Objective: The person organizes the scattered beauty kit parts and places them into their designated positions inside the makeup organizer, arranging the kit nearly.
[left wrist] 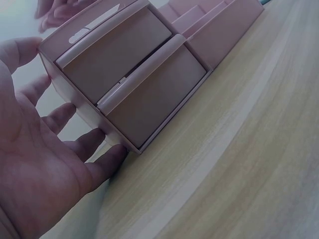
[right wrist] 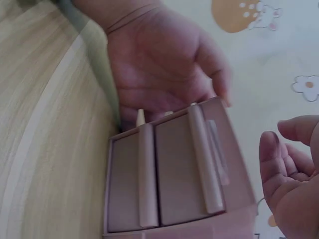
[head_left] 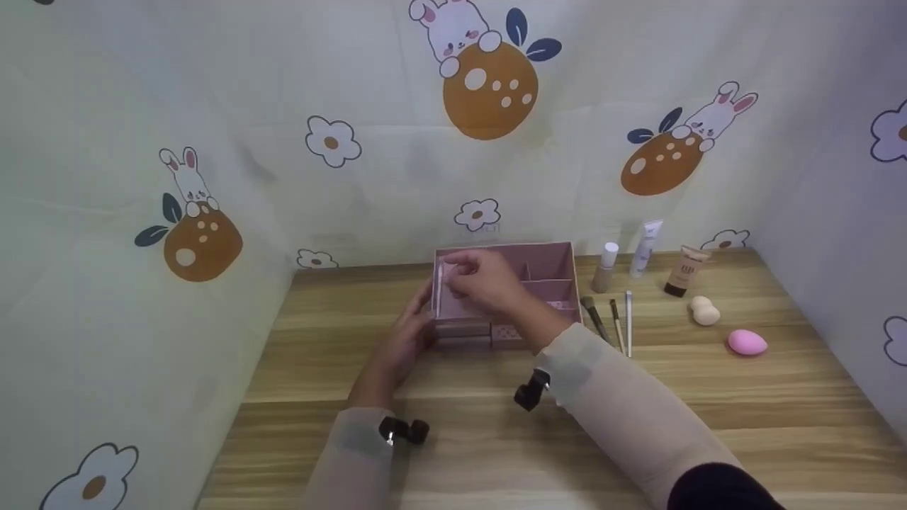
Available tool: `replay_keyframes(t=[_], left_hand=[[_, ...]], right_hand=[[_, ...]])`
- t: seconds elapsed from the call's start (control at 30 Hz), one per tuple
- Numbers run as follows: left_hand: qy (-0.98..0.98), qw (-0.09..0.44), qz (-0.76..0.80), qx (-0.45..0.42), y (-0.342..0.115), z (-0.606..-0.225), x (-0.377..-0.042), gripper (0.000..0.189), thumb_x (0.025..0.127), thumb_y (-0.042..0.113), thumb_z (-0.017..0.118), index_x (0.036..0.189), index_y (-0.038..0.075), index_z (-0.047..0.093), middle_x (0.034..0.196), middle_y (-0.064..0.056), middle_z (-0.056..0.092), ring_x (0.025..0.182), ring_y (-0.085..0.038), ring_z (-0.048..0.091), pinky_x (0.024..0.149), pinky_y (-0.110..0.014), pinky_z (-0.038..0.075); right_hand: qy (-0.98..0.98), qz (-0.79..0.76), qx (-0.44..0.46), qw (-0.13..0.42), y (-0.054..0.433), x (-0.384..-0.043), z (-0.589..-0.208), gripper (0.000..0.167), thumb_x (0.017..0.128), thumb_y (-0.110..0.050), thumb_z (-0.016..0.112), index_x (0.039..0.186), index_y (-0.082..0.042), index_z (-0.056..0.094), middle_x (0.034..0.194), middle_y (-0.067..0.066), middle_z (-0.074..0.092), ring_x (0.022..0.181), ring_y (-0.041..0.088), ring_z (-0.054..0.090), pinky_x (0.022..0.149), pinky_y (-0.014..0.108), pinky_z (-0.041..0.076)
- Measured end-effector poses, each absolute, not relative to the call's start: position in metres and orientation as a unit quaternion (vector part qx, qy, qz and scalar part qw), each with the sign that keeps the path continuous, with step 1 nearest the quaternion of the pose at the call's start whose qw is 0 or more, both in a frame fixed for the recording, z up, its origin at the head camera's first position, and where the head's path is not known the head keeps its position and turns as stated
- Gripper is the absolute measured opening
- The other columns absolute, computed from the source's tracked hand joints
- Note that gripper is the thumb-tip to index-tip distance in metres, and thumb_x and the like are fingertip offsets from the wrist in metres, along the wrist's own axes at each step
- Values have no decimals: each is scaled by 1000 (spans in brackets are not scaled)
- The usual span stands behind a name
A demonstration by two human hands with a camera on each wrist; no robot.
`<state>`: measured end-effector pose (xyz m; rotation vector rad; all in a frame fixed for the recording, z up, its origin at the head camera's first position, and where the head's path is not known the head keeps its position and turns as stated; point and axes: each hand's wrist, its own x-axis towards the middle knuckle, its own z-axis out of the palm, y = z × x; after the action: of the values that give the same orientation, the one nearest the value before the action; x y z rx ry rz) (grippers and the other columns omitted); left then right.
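A pink desk organizer [head_left: 464, 304] with two small drawers stands on the wooden table. My left hand [left wrist: 45, 124] rests its extended fingertips along the organizer's left side; the right wrist view shows that palm too. Above the organizer's flat top hovers my right hand [head_left: 489, 283], fingers loosely bent. In the right wrist view, the right hand's fingers [right wrist: 271, 159] are apart from the organizer, with nothing visible between them. A slim pale stick-like thing [right wrist: 218, 152] lies on the top near its left edge; its kind is unclear.
Right of the organizer stand a white-capped bottle [head_left: 605, 268], a white tube [head_left: 645, 248] and a beige tube [head_left: 686, 271]. Several makeup brushes [head_left: 617, 326] lie in front of them. A beige sponge [head_left: 704, 311] and a pink sponge [head_left: 747, 343] lie farther right. Patterned cloth [head_left: 382, 191] hangs behind.
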<state>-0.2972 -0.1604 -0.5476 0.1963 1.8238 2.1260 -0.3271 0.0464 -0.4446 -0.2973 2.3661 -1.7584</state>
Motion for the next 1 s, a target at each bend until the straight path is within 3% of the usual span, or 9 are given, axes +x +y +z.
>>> replay_keyframes(t=[0.2, 0.4, 0.53, 0.73, 1.0], left_hand=[[646, 162, 743, 67, -159, -546, -297, 61, 105, 37, 60, 159, 55, 38, 176, 16, 27, 153, -22, 49, 132, -51, 33], [643, 157, 746, 72, -159, -548, -297, 62, 105, 37, 59, 161, 52, 38, 178, 13, 23, 155, -25, 46, 133, -53, 31], [642, 158, 747, 69, -158, -548, -298, 63, 104, 38, 61, 160, 54, 39, 178, 14, 23, 156, -26, 45, 133, -54, 30], [644, 159, 745, 69, -158, -548, -297, 61, 105, 36, 59, 159, 56, 39, 177, 16, 24, 158, -24, 43, 133, -52, 31], [641, 147, 748, 86, -158, -547, -296, 66, 106, 30, 57, 166, 45, 33, 181, 8, 18, 162, -31, 34, 133, -54, 31]], right_hand=[[790, -599, -82, 104, 67, -322, -439, 49, 95, -14, 76, 143, -9, 68, 116, 10, 78, 99, 24, 79, 89, 38, 67], [774, -622, -68, 99, 97, -310, -439, 47, 95, -15, 79, 141, -10, 69, 121, 11, 76, 108, 29, 78, 93, 38, 67], [782, -615, -70, 75, 120, -301, -444, 48, 94, -15, 79, 140, -7, 68, 120, 12, 77, 102, 22, 78, 91, 35, 66], [769, -632, -65, 72, 151, -289, -451, 49, 94, -11, 78, 141, -4, 66, 116, 12, 76, 103, 24, 76, 91, 38, 67], [759, -646, -44, 71, 181, -277, -454, 49, 95, -10, 78, 142, -3, 65, 113, 3, 76, 100, 13, 75, 90, 27, 65]])
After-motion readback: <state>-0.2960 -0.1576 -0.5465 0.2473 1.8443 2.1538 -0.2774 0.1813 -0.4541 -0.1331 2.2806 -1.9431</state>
